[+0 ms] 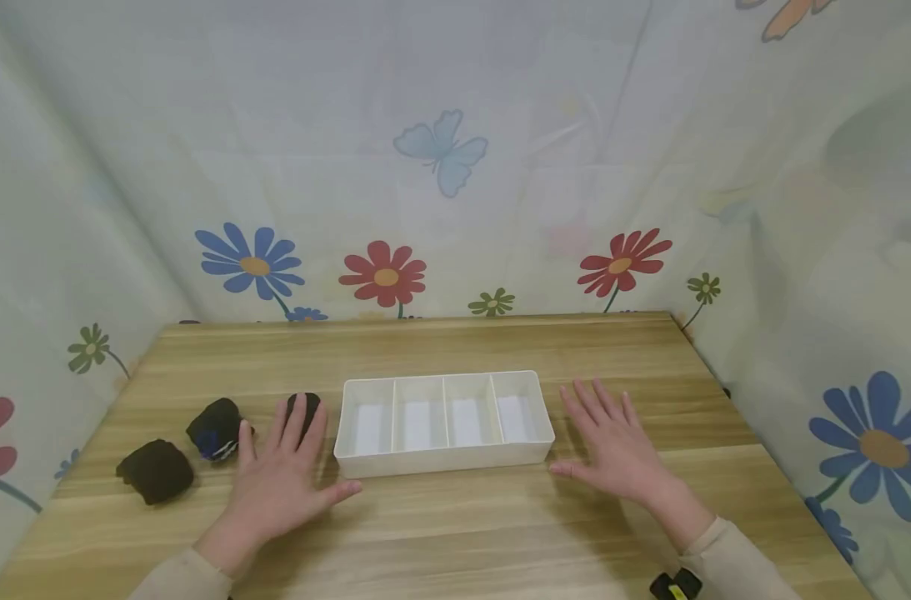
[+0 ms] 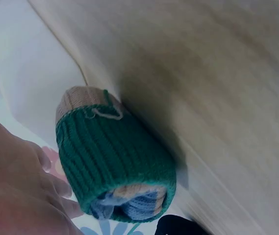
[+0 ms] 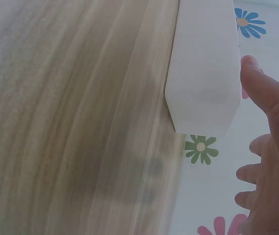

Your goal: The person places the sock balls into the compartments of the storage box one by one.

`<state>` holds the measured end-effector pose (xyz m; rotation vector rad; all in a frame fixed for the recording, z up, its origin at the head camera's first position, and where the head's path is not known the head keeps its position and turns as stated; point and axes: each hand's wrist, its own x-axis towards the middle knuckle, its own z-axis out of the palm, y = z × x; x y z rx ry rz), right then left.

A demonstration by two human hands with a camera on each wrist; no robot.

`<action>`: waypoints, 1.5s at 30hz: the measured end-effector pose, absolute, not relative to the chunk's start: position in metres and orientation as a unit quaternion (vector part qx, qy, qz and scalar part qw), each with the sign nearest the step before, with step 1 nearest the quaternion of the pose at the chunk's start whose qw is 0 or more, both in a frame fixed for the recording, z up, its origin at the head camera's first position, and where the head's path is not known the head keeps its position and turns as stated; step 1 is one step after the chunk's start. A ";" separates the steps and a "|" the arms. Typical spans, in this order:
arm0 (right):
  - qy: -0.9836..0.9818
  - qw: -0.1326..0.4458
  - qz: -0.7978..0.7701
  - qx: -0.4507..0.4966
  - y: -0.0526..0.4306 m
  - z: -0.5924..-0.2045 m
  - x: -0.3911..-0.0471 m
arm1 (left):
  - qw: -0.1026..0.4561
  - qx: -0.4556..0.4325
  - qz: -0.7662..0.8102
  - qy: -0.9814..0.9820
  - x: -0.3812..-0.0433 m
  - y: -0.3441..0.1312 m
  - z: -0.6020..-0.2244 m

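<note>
A long white organizer box (image 1: 443, 462) with several compartments in a row stands on the table. My left hand (image 1: 275, 487), fingers spread, hovers left of it, its fingers overlapping a dark rolled bundle (image 1: 312, 407) in the head view. In the left wrist view, a rolled green knit sock (image 2: 114, 152) with a beige end and blue folds inside lies beside the box, close to the fingers. Two more dark bundles lie further left: one with a blue patch (image 1: 217, 427), one plain (image 1: 157, 472). My right hand (image 1: 620, 458) is spread to the right of the box, holding nothing.
The wooden table (image 1: 455, 533) reaches back to a white curtain (image 1: 515, 208) printed with flowers and a butterfly. A small black object with a yellow mark (image 1: 676, 585) shows by the right sleeve. Part of a black item (image 2: 181, 226) appears below the green sock.
</note>
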<state>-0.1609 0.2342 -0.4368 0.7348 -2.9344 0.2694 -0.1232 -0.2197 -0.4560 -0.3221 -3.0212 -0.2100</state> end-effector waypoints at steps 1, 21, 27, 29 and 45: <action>-0.965 0.053 0.091 0.241 0.234 -0.437 -0.161 | 0.049 -0.106 -0.067 -0.991 -0.123 -0.220 -0.456; -0.931 0.028 0.298 0.209 0.226 -0.427 -0.169 | 0.123 -0.118 -0.111 -0.979 -0.113 -0.221 -0.437; -0.905 0.006 0.391 0.170 0.226 -0.432 -0.173 | 0.159 -0.130 -0.146 -0.968 -0.107 -0.229 -0.438; -0.898 0.001 0.407 0.166 0.227 -0.435 -0.175 | 0.166 -0.130 -0.153 -0.965 -0.104 -0.233 -0.440; -0.843 -0.081 0.516 0.128 0.221 -0.449 -0.177 | 0.125 -0.133 -0.234 -0.955 -0.090 -0.263 -0.452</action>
